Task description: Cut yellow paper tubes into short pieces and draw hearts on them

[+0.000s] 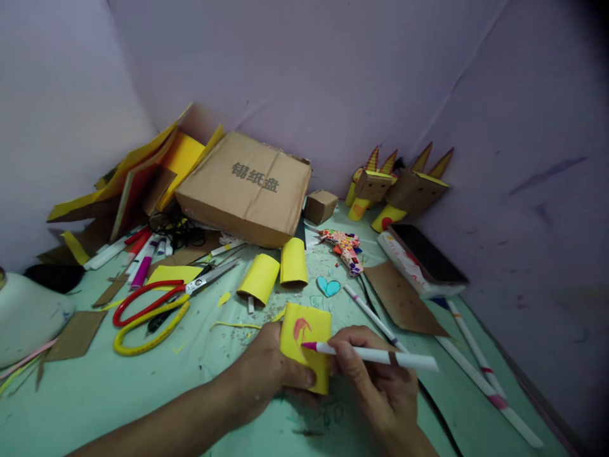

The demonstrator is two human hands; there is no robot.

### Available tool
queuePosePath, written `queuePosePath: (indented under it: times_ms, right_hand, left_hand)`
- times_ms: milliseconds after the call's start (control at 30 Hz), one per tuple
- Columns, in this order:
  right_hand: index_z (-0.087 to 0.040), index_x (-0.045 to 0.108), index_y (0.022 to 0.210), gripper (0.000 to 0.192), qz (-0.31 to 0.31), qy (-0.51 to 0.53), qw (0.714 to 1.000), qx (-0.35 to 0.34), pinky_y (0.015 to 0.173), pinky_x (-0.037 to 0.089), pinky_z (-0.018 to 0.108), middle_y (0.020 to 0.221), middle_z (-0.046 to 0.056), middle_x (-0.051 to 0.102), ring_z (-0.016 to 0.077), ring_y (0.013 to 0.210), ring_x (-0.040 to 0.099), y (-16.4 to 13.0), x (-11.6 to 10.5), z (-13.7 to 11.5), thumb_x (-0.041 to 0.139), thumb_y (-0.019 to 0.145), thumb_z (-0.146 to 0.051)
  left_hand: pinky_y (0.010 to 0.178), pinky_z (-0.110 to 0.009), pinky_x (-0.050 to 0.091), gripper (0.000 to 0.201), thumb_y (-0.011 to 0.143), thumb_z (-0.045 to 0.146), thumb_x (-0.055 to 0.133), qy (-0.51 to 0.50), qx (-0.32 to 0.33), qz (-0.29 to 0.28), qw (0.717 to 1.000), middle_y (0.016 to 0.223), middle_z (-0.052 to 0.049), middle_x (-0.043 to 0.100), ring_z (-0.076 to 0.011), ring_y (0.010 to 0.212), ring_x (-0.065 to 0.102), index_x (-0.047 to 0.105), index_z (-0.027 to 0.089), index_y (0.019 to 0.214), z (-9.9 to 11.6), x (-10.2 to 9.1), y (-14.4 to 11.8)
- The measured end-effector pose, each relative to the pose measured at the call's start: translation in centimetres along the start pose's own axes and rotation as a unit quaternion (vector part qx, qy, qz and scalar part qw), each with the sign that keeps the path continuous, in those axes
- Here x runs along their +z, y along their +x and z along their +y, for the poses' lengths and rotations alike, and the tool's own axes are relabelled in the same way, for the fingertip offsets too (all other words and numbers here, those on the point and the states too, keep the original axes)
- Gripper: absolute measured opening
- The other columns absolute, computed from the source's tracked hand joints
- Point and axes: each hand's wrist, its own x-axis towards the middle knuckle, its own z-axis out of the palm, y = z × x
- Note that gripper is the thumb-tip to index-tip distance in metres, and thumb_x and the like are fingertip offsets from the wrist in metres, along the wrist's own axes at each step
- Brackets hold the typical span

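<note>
My left hand point(271, 368) is closed around a yellow paper-covered tube point(318, 336), its thumb lying across the lower front. A pinkish-red curved mark shows on the tube's face. In my right hand point(375, 381) is a white marker point(375, 355) with a pink tip, held like a pen. That tip meets or nearly meets the yellow surface just below the mark. Two more yellow tubes point(259, 278) stand just beyond my hands, and a teal paper heart point(328, 287) lies beside them.
Scissors point(190, 289) with red and yellow handles lie at left, near several markers point(143, 260). A cardboard box point(247, 184) stands behind. A patterned glue gun point(343, 244) lies right of centre, its cord running forward. Cardboard figures point(413, 190), a phone point(428, 254) and more markers point(495, 381) are at right.
</note>
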Motion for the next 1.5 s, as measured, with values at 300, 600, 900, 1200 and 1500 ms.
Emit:
queuePosePath:
  times_ms: [300, 600, 900, 1200, 1500]
  right_hand:
    - [-0.019, 0.064, 0.067, 0.023, -0.003, 0.004, 1.000, 0.002, 0.044, 0.037, 0.021, 0.053, -0.002, 0.055, 0.0105, 0.046, 0.050, 0.1, 0.0, 0.0, 0.054, 0.086, -0.028]
    - [-0.020, 0.063, 0.067, 0.023, -0.005, 0.007, 1.000, 0.003, 0.044, 0.036, 0.020, 0.053, -0.003, 0.054, 0.0097, 0.047, 0.049, 0.0, 0.0, 0.0, 0.053, 0.086, -0.027]
    - [-0.020, 0.064, 0.069, 0.021, -0.013, 0.039, 0.999, -0.003, 0.046, 0.038, 0.019, 0.056, -0.003, 0.057, 0.0099, 0.049, 0.051, 0.0, -0.2, 0.2, 0.053, 0.086, -0.026]
    - [-0.019, 0.063, 0.070, 0.023, -0.035, 0.035, 0.999, -0.024, 0.045, 0.037, 0.019, 0.056, -0.002, 0.056, 0.0101, 0.049, 0.050, 0.2, -0.8, 0.6, 0.052, 0.088, -0.027]
    - [-0.018, 0.063, 0.069, 0.027, -0.048, 0.030, 0.998, -0.012, 0.045, 0.038, 0.021, 0.054, -0.001, 0.056, 0.0118, 0.048, 0.051, 0.2, -1.1, 0.7, 0.051, 0.089, -0.032]
  left_hand:
    - [0.047, -0.023, 0.049, 0.034, 0.046, 0.008, 0.064, 0.007, 0.006, -0.002, 1.000, 0.066, -0.004, 0.066, -0.0152, 0.056, 0.059, 0.068, 0.009, 0.079, 0.2, 0.1, -0.1]
    - [0.046, -0.024, 0.049, 0.038, 0.045, 0.008, 0.063, 0.016, -0.002, -0.018, 1.000, 0.068, -0.006, 0.066, -0.0169, 0.057, 0.060, 0.067, 0.008, 0.083, 0.0, 0.0, 0.0]
    - [0.042, -0.022, 0.048, 0.037, 0.045, 0.007, 0.061, 0.031, -0.014, -0.006, 0.999, 0.063, -0.004, 0.064, -0.0141, 0.052, 0.057, 0.067, 0.007, 0.081, 0.5, 0.3, -0.2]
    - [0.040, -0.024, 0.049, 0.038, 0.045, 0.009, 0.061, 0.041, -0.018, -0.022, 0.999, 0.062, -0.006, 0.065, -0.0149, 0.049, 0.058, 0.068, 0.007, 0.082, 0.4, 0.1, -0.1]
    - [0.038, -0.021, 0.049, 0.035, 0.044, 0.007, 0.062, 0.031, -0.014, -0.025, 0.999, 0.062, -0.006, 0.065, -0.0139, 0.049, 0.058, 0.067, 0.007, 0.079, 0.4, 0.2, -0.2]
